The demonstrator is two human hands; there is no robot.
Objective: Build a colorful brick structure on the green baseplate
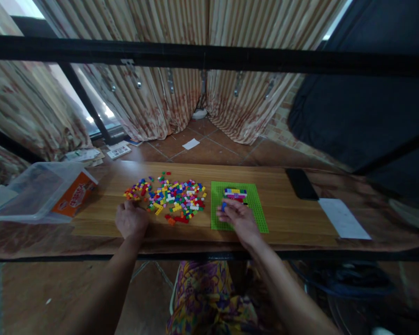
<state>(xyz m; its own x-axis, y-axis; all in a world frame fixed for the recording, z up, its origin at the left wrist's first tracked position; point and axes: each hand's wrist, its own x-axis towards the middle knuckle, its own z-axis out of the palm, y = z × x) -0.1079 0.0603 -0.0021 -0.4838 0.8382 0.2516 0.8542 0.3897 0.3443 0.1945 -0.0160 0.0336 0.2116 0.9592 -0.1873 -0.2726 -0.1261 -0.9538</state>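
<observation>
My right hand [238,217] is over the green baseplate [257,218], its thumb and fingers pinching a small blue toy brick [224,206]. Just beyond those fingers, a row of joined multicoloured bricks [235,191] stands on the plate; the hand hides part of it. My left hand [131,220] rests on the wooden board at the near left edge of a loose brick pile [176,194]. Its fingers are curled in, and whatever may be between them is hidden. Several orange and yellow bricks lie right by its fingertips.
A clear plastic tub [31,190] with an orange label lies at the left end. On the right are a black phone [302,184] and a white sheet [344,217]. A dark metal bar [202,56] crosses above the table, with curtains [153,102] behind.
</observation>
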